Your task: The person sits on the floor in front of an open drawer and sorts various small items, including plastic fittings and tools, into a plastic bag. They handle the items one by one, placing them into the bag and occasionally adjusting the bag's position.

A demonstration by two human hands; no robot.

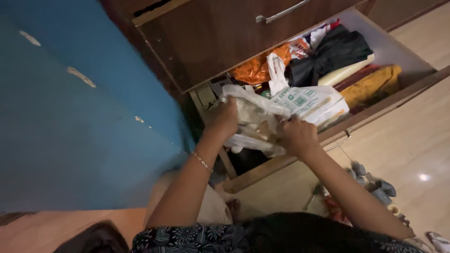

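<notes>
A crumpled whitish plastic bag (pixel 253 122) is held over the open lower drawer (pixel 403 91). My left hand (pixel 224 118) grips its left side, with a thin bracelet on that wrist. My right hand (pixel 296 136) grips its right side. Just behind the bag lies a white bag with green print (pixel 309 102), its knotted top (pixel 275 70) sticking up. Further back in the drawer are an orange plastic bag (pixel 257 69), a black cloth bundle (pixel 330 55), a pale cream roll (pixel 347 71) and a yellow cloth (pixel 372 83).
A shut brown drawer with a metal handle (pixel 280 14) sits above the open one. A blue wall (pixel 70 107) fills the left. Small grey items (pixel 372 180) lie on the pale tiled floor (pixel 412 140) at the right. My patterned dark garment (pixel 225 236) is at the bottom.
</notes>
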